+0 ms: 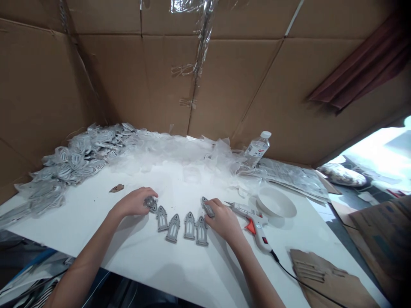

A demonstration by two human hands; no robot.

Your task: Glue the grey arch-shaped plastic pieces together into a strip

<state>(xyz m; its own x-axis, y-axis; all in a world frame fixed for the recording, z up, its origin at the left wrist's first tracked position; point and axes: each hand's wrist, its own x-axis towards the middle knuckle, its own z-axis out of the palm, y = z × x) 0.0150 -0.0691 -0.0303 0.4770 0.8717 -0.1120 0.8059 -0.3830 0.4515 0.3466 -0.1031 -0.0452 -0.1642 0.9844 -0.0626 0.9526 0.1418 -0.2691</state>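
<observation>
My left hand (136, 202) is closed around a small grey arched window piece (150, 204), just above the white table. My right hand (221, 217) pinches another grey arched piece (207, 208), partly hidden by the fingers. Between the hands several like pieces lie flat in a row: one arched piece (162, 219) beside my left hand, one (174, 229) lower down, one (189, 225) further right, and one (201, 231) close to my right fingers. A glue gun (252, 220) with a red trigger lies right of my right hand.
Bagged grey pieces (83, 154) are heaped at the back left. Crumpled clear plastic bags (167, 149) line the cardboard wall (128, 77). At the right are a water bottle (257, 149), a white tape-like ring (276, 202), torn cardboard (327, 278) and the gun's black cord (295, 280).
</observation>
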